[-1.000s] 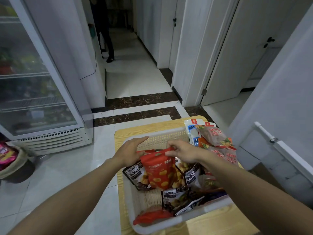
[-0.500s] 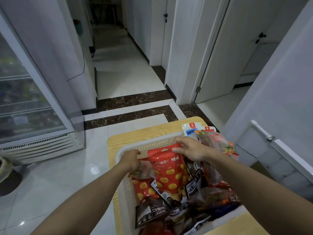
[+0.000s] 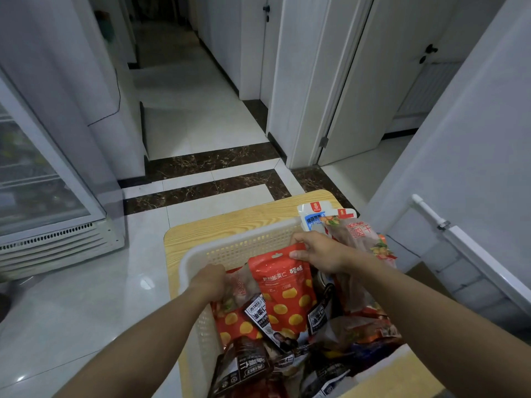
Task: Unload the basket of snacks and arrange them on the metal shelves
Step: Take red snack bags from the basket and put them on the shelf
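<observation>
A white perforated plastic basket (image 3: 230, 248) full of snack bags stands on a small wooden table (image 3: 218, 222). My right hand (image 3: 319, 251) pinches the top edge of a red chestnut bag (image 3: 284, 294) with yellow dots, held upright above the pile. My left hand (image 3: 209, 280) reaches into the basket's left side and closes on a pale translucent packet (image 3: 244, 285). Dark packets (image 3: 247, 366) and a second red dotted bag (image 3: 232, 323) lie below. No metal shelves are in view.
White and blue pouches and clear dried-fruit bags (image 3: 353, 234) stick up at the basket's right. A glass-door fridge (image 3: 40, 179) stands at left on the tiled floor. A white wall with a rail (image 3: 448, 228) is close on the right. A hallway runs ahead.
The view has come closer and shifted right. My right hand has lifted the red bag higher and upright. My left hand has dropped from the basket's rim into the left side.
</observation>
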Demonstrator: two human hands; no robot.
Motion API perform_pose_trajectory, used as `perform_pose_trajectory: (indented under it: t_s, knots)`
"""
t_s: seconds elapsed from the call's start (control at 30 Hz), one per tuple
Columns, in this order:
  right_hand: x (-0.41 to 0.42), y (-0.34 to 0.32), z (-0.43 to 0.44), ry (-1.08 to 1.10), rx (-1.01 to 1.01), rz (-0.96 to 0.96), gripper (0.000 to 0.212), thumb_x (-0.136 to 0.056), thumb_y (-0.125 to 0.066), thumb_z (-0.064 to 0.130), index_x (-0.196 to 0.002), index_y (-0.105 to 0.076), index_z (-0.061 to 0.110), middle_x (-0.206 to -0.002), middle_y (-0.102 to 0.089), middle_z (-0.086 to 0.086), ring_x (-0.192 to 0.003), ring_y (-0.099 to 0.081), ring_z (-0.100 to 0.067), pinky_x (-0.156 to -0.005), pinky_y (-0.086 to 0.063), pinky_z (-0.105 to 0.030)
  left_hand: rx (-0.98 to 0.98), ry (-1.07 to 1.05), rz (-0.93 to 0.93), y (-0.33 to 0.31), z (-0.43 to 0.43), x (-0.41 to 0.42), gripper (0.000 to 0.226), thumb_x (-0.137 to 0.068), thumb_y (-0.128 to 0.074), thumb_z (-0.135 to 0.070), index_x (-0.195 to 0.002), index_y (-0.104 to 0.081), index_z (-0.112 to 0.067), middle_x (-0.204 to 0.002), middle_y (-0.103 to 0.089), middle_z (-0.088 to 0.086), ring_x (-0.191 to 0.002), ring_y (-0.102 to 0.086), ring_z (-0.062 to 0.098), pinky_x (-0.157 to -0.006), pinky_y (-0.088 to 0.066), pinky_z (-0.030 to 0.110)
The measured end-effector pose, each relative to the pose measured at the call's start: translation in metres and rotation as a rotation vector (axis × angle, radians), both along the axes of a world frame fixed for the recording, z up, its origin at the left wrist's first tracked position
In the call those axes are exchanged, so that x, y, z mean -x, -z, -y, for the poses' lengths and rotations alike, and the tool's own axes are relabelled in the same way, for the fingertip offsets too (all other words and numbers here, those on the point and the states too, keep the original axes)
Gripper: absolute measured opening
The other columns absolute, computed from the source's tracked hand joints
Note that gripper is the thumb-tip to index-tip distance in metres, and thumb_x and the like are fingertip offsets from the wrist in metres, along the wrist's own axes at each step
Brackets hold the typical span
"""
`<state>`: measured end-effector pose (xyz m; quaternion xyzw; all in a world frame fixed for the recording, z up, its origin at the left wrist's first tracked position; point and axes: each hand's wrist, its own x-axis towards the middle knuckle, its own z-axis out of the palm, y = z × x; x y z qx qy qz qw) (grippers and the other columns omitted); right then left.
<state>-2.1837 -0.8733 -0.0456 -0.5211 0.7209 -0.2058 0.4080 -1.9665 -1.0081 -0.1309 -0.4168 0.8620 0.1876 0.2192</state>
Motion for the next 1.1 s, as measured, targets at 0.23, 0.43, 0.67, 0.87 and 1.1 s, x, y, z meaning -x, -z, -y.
perform_pose_trajectory:
  t_s: [0.23,0.43,0.67,0.87,1.1]
  knots:
    - [0.002,0.0,-0.004,0.026,-0.02,0.011,0.016,-0.099,-0.058,0.021,-0.106,-0.057,0.007,-0.122,-0.064,-0.008,-0.114,-0.061,-0.025,-0.098,-0.052,-0.05,0.033,0.043,0.111,-0.003,-0.004,0.0,0.019,-0.089,-0.053,-0.004,-0.106,-0.062,-0.006,-0.108,-0.059,0.012,-0.105,-0.059,0.025,-0.081,-0.048,0.026]
    - [0.001,-0.001,-0.007,0.029,-0.034,-0.013,0.009,-0.099,-0.058,0.022,-0.1,-0.058,0.013,-0.12,-0.063,-0.006,-0.113,-0.061,-0.024,-0.097,-0.052,-0.048,0.27,0.225,0.155,0.015,-0.025,-0.002,0.034,-0.091,-0.053,-0.007,-0.125,-0.054,-0.009,-0.123,-0.057,0.01,-0.115,-0.053,0.027,-0.098,-0.044,0.032]
    - [-0.001,-0.005,-0.008,0.019,-0.048,-0.027,0.008,-0.1,-0.056,0.021,-0.099,-0.055,0.013,-0.12,-0.063,-0.008,-0.112,-0.06,-0.024,-0.097,-0.053,-0.047,0.038,-0.104,0.017,0.03,-0.028,-0.004,0.071,-0.08,-0.076,-0.035,-0.134,-0.042,-0.004,-0.133,-0.048,0.01,-0.122,-0.051,0.026,-0.095,-0.047,0.033]
    - [-0.001,-0.007,-0.007,0.023,-0.063,-0.031,0.006,-0.1,-0.055,0.021,-0.099,-0.054,0.015,-0.123,-0.061,-0.008,-0.114,-0.059,-0.023,-0.098,-0.053,-0.045,-0.019,-0.106,0.109,0.025,-0.025,0.003,0.092,-0.054,-0.086,-0.06,-0.13,-0.056,-0.019,-0.135,-0.036,0.01,-0.127,-0.035,0.028,-0.102,-0.042,0.036]
    - [0.003,-0.007,-0.012,0.04,-0.06,-0.003,0.007,-0.1,-0.056,0.023,-0.094,-0.053,0.022,-0.123,-0.061,-0.008,-0.114,-0.059,-0.024,-0.097,-0.053,-0.046,-0.244,-0.04,0.002,0.017,-0.017,-0.001,0.061,-0.066,-0.087,-0.039,-0.12,-0.066,-0.023,-0.12,-0.065,-0.009,-0.108,-0.058,0.007,-0.088,-0.047,0.02]
